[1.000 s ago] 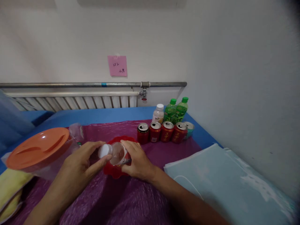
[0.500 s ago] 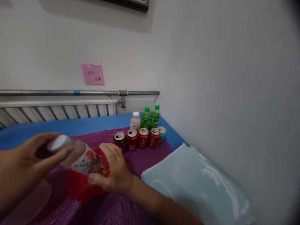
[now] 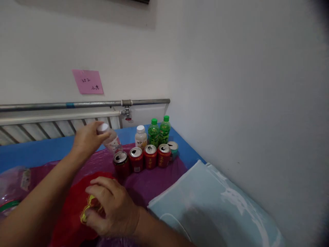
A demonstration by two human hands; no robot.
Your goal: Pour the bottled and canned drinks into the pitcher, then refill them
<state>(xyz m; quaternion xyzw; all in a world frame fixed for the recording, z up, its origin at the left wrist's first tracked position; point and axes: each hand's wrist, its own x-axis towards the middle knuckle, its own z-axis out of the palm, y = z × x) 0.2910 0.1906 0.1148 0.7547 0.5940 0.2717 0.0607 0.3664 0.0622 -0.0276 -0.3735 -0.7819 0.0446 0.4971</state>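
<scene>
My left hand is stretched out toward the back and grips a clear plastic bottle with a white cap, tilted just behind and left of a row of red cans. Closer to me, my right hand rests with curled fingers on a red plate with gold print, which lies on the purple cover. Behind the cans stand a white-capped bottle and two green bottles, with a teal can at the right end.
A folded light blue cloth lies at the right beside the wall. A radiator and metal pipe run along the back wall under a pink note. A clear plastic bag sits at the far left on the blue sheet.
My left hand has lifted the clear bottle off the red plate and carried it away to the row of cans. My right hand stays on the plate. The view has swung to the right.
</scene>
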